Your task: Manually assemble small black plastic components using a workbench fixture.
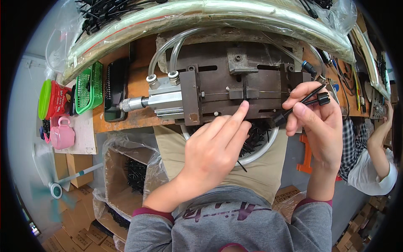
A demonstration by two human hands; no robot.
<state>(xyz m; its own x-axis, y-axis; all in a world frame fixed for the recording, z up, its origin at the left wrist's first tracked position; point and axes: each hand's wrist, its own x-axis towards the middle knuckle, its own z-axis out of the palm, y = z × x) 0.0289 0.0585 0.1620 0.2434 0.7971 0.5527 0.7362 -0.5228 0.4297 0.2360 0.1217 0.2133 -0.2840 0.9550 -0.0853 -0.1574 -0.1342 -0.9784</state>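
My left hand (pixel 216 145) reaches up to a dark metal press fixture (pixel 235 90) on the bench, its index fingertip pressing a thin black cable tie (pixel 244 93) standing in the fixture's middle slot. My right hand (pixel 317 122) is at the fixture's right end, fingers closed around a small black plastic part (pixel 304 105) with a thin stalk. A round bowl (pixel 257 140) of black ties lies on my lap under both hands, mostly hidden. A silver air cylinder (pixel 157 100) with two clear hoses sticks out of the fixture's left side.
A green basket (pixel 89 88), a red-and-green container (pixel 52 100) and a pink mug (pixel 63 133) stand at the left. A bag-lined carton (pixel 130 170) holds black ties by my left knee. Bagged clear tubing (pixel 201 19) runs along the back. Another person (pixel 369 155) works at the right.
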